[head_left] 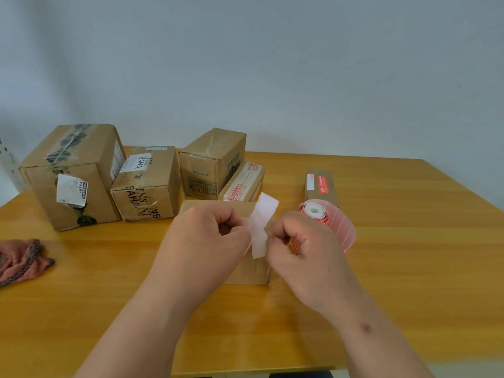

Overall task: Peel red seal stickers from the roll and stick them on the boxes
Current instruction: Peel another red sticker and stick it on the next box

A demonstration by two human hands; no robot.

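A pale pink strip of sticker backing [262, 225] is held up over a plain cardboard box [246, 268] at the table's middle. My left hand [203, 238] pinches the strip's left edge and my right hand [302, 246] pinches its right edge, fingers curled. The strip shows its pale back side, so I cannot see a red seal on it. The roll of red seal stickers [331, 223] lies on the table just behind my right hand. Much of the box under my hands is hidden.
Behind stand a large taped box [73, 175], a box marked BAHA [147, 184], a taller box [211, 163], a flat box with red stickers [242, 182] and a narrow box with a red label [320, 184]. A reddish cloth [20, 259] lies left on the wooden table [409, 268].
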